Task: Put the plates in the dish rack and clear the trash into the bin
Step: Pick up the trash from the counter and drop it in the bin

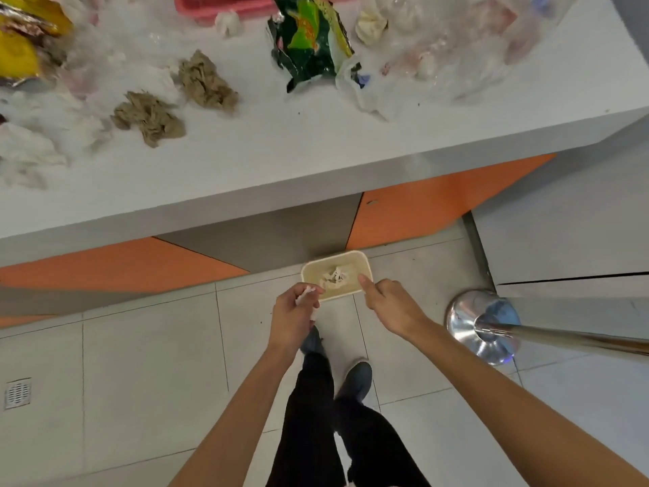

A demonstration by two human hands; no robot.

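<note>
Standing over a small cream bin (pixel 313 274) on the floor, a person pinches a white tissue scrap (pixel 305 295) in the left hand (pixel 294 316) at the bin's near rim. The right hand (pixel 389 304) holds nothing, forefinger stretched toward the rim. Crumpled brown paper (pixel 149 116) and a green snack wrapper (pixel 309 43) lie on the table (pixel 316 145).

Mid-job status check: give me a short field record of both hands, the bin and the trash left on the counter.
left hand: pinches a white tissue near the bin
right hand: one finger out toward the bin, others curled under; contents hidden
counter: brown paper wads, green snack wrapper, yellow wrapper, plastic bags
bin: beige, on the floor by the counter base, crumpled paper inside
plates, dish rack: not in view
</note>
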